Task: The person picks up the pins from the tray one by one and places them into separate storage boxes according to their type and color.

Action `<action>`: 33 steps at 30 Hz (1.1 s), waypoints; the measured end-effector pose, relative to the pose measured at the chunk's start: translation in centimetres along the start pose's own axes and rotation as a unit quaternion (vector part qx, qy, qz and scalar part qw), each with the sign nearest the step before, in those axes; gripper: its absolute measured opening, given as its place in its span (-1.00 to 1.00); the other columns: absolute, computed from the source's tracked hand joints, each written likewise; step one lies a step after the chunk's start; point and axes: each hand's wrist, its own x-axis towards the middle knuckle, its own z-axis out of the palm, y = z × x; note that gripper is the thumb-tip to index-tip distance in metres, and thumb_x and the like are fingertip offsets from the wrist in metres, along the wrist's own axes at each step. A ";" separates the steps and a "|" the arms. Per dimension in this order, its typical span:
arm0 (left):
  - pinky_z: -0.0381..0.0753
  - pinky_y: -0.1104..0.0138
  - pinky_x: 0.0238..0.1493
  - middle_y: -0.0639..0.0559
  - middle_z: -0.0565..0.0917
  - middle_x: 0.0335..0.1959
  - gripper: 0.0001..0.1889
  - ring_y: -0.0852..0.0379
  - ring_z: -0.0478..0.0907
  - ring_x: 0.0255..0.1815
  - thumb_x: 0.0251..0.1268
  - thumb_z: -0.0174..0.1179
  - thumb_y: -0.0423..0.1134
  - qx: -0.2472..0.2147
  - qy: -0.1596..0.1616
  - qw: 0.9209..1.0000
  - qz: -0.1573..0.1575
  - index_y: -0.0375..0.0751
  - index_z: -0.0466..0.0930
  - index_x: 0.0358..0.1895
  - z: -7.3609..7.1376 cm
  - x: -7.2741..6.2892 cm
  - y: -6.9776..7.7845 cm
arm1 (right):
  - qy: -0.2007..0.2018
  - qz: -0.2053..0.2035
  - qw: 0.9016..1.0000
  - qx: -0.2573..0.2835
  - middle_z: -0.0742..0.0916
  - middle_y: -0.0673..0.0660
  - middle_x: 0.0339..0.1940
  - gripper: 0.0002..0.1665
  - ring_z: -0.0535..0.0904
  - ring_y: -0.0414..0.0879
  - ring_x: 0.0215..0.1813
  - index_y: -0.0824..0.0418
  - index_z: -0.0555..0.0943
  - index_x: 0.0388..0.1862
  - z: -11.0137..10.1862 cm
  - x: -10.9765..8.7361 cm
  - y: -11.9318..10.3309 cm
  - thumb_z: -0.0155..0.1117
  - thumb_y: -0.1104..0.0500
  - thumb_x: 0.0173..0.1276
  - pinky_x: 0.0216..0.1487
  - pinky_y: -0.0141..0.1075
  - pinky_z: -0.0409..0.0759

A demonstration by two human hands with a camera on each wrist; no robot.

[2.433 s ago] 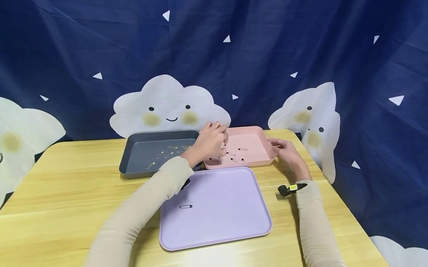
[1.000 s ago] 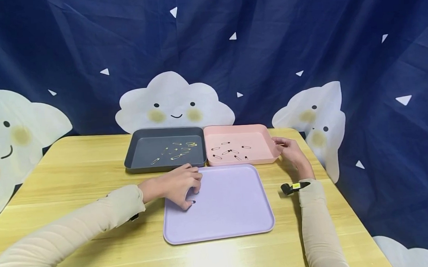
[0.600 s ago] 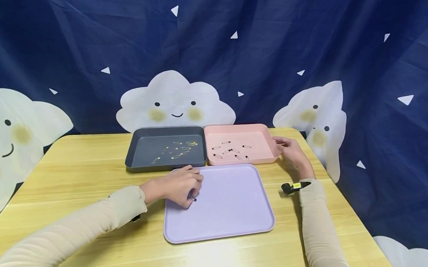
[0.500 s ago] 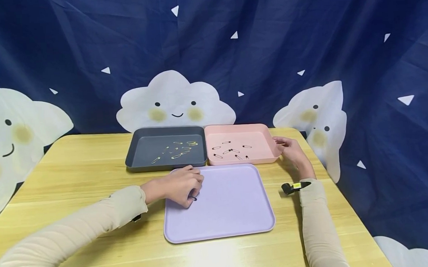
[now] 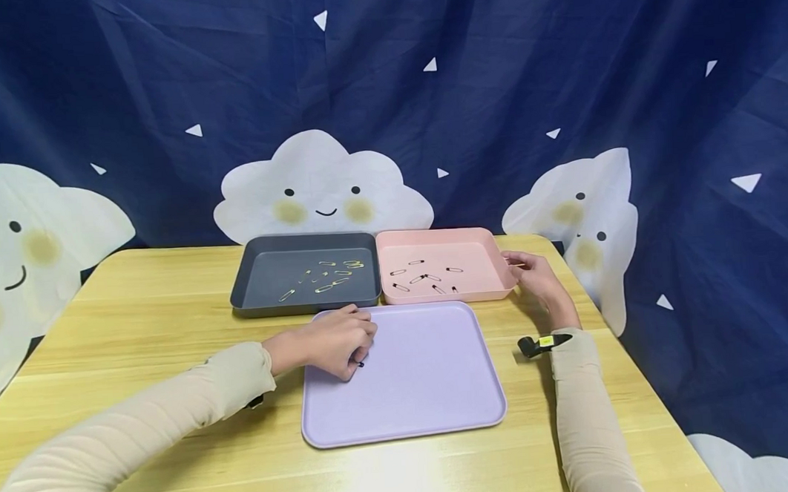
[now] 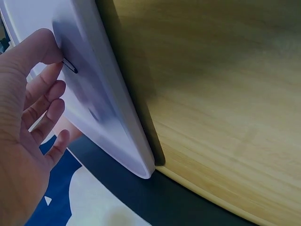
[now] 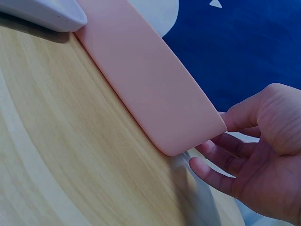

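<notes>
My left hand (image 5: 337, 343) is over the left part of the lilac tray (image 5: 415, 393), its thumb and forefinger pinching a safety pin (image 6: 70, 66). The pin's dark end sticks out past the fingertips, close over the tray surface. In the left wrist view the other fingers are loosely bent. My right hand (image 5: 536, 283) is at the right end of the pink tray (image 7: 146, 84), fingertips touching the outside of its wall. Its fingers are relaxed, partly hidden behind the tray corner in the right wrist view. Several black safety pins (image 5: 433, 278) lie in the pink tray.
A dark grey tray (image 5: 255, 283) with several gold safety pins (image 5: 325, 288) stands left of the pink tray, side by side with it. Both are behind the lilac tray on the wooden table (image 5: 170, 317). A blue cloud-patterned curtain (image 5: 385, 75) hangs behind the table.
My left hand has come back from over the pink tray to the lilac tray and closed its fingertips on the safety pin there. My right hand has stayed at the pink tray.
</notes>
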 end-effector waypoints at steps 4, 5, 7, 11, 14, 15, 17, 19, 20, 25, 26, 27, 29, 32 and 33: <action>0.38 0.25 -0.03 0.28 0.51 -0.44 -0.79 0.21 0.41 -0.23 -0.22 0.43 -0.17 -0.006 -0.008 1.000 -0.003 0.13 0.54 -0.71 0.0 0.1 0.1 | 0.000 -0.007 1.000 0.002 0.55 0.50 0.29 -0.47 0.47 -0.32 -0.11 0.40 0.42 0.45 0.0 0.0 0.2 0.04 0.34 0.54 -0.17 -0.58 0.47; 0.38 0.25 -0.03 0.28 0.50 -0.44 -0.79 0.21 0.41 -0.23 -0.21 0.43 -0.18 -0.006 -0.008 1.000 -0.003 0.13 0.54 -0.71 0.0 0.2 0.0 | 0.001 -0.005 1.000 0.004 0.55 0.49 0.29 -0.47 0.47 -0.32 -0.11 0.40 0.42 0.45 0.0 0.1 0.3 0.04 0.34 0.54 -0.17 -0.57 0.47; 0.38 0.25 -0.02 0.29 0.50 -0.44 -0.79 0.21 0.41 -0.22 -0.21 0.42 -0.18 -0.007 -0.011 1.000 -0.005 0.13 0.54 -0.71 0.0 0.2 0.0 | 0.003 -0.002 1.000 0.003 0.55 0.47 0.29 -0.48 0.47 -0.32 -0.10 0.38 0.43 0.45 0.1 0.1 0.3 0.04 0.33 0.55 -0.17 -0.58 0.47; 0.38 0.25 -0.02 0.30 0.49 -0.44 -0.78 0.21 0.41 -0.22 -0.21 0.41 -0.17 -0.006 -0.013 1.000 -0.007 0.15 0.52 -0.71 0.2 0.4 -0.1 | 0.003 0.002 1.000 -0.002 0.56 0.44 0.30 -0.48 0.48 -0.26 -0.04 0.35 0.43 0.46 0.1 0.1 0.3 0.03 0.32 0.57 -0.13 -0.59 0.47; 0.37 0.25 -0.02 0.31 0.49 -0.44 -0.78 0.21 0.41 -0.22 -0.21 0.41 -0.17 -0.006 -0.012 1.000 -0.007 0.16 0.51 -0.72 0.2 0.5 -0.2 | 0.002 0.002 1.000 -0.004 0.56 0.45 0.32 -0.48 0.49 -0.19 0.03 0.34 0.43 0.47 0.0 0.2 0.4 0.02 0.31 0.57 -0.10 -0.60 0.47; 0.37 0.25 -0.02 0.31 0.48 -0.44 -0.77 0.21 0.41 -0.22 -0.21 0.41 -0.17 -0.006 -0.012 1.000 -0.006 0.16 0.51 -0.72 0.2 0.6 -0.2 | 0.002 0.002 1.000 -0.004 0.56 0.45 0.32 -0.48 0.49 -0.17 0.05 0.34 0.43 0.47 0.0 0.2 0.4 0.02 0.30 0.57 -0.09 -0.60 0.47; 0.37 0.25 -0.02 0.31 0.48 -0.45 -0.78 0.21 0.40 -0.22 -0.22 0.41 -0.18 -0.007 -0.009 1.000 -0.005 0.16 0.51 -0.72 0.1 0.7 -0.3 | 0.003 0.002 1.000 -0.002 0.56 0.45 0.33 -0.48 0.49 -0.14 0.07 0.34 0.43 0.47 0.0 0.2 0.4 0.03 0.31 0.57 -0.08 -0.61 0.47; 0.37 0.25 -0.01 0.31 0.47 -0.45 -0.78 0.21 0.40 -0.22 -0.23 0.40 -0.19 -0.007 -0.006 1.000 -0.005 0.15 0.51 -0.71 -0.1 0.8 -0.3 | 0.002 0.002 1.000 0.001 0.55 0.45 0.33 -0.48 0.49 -0.15 0.07 0.34 0.42 0.47 -0.1 0.2 0.3 0.02 0.31 0.57 -0.08 -0.61 0.47; 0.38 0.25 -0.01 0.31 0.48 -0.44 -0.78 0.21 0.40 -0.22 -0.23 0.40 -0.20 -0.007 -0.003 1.000 -0.004 0.15 0.51 -0.72 -0.2 1.0 -0.3 | 0.002 0.001 1.000 0.003 0.55 0.45 0.33 -0.48 0.49 -0.16 0.06 0.35 0.42 0.47 -0.1 0.2 0.3 0.02 0.31 0.57 -0.09 -0.61 0.47; 0.38 0.26 -0.02 0.29 0.50 -0.42 -0.78 0.20 0.43 -0.20 -0.22 0.40 -0.23 -0.007 0.009 1.000 -0.003 0.13 0.52 -0.72 -1.1 1.7 -0.4 | 0.004 -0.002 1.000 0.014 0.55 0.46 0.31 -0.47 0.48 -0.26 -0.04 0.37 0.42 0.46 -0.1 0.1 0.4 0.02 0.34 0.56 -0.13 -0.60 0.47; 0.38 0.26 -0.02 0.28 0.51 -0.41 -0.79 0.20 0.44 -0.18 -0.21 0.40 -0.23 -0.005 0.011 1.000 -0.003 0.12 0.53 -0.72 -1.4 1.9 -0.5 | 0.004 -0.004 1.000 0.016 0.55 0.46 0.30 -0.47 0.48 -0.26 -0.04 0.37 0.42 0.46 -0.1 0.1 0.4 0.03 0.35 0.55 -0.14 -0.59 0.47; 0.38 0.25 -0.01 0.27 0.53 -0.40 -0.79 0.18 0.48 -0.12 -0.21 0.40 -0.22 -0.003 0.015 1.000 -0.003 0.11 0.54 -0.71 -1.6 2.2 -0.5 | 0.003 -0.005 1.000 0.018 0.55 0.47 0.29 -0.47 0.49 -0.26 -0.05 0.37 0.42 0.46 0.0 0.1 0.4 0.02 0.35 0.54 -0.14 -0.59 0.47; 0.39 0.23 0.01 0.26 0.55 -0.36 -0.82 0.15 0.50 -0.07 -0.19 0.41 -0.21 0.004 0.021 1.000 -0.004 0.11 0.56 -0.68 -2.2 2.6 -0.7 | 0.002 -0.008 1.000 0.021 0.56 0.48 0.28 -0.46 0.50 -0.24 -0.05 0.38 0.42 0.46 0.0 0.2 0.4 0.02 0.37 0.53 -0.14 -0.59 0.47; 0.42 0.21 0.03 0.24 0.57 -0.34 -0.85 0.13 0.51 -0.06 -0.18 0.42 -0.18 0.019 0.036 0.999 -0.002 0.10 0.60 -0.63 -3.0 3.4 -1.0 | 0.002 -0.011 1.000 0.024 0.56 0.50 0.28 -0.46 0.51 -0.20 -0.02 0.38 0.42 0.46 0.0 0.1 0.4 0.03 0.38 0.52 -0.13 -0.59 0.48; 0.42 0.20 0.04 0.24 0.58 -0.33 -0.86 0.13 0.51 -0.07 -0.18 0.42 -0.17 0.024 0.042 0.999 -0.002 0.10 0.61 -0.62 -3.2 3.7 -1.1 | 0.002 -0.010 1.000 0.025 0.56 0.50 0.28 -0.46 0.51 -0.18 -0.01 0.38 0.42 0.46 0.0 0.1 0.4 0.03 0.37 0.52 -0.13 -0.59 0.49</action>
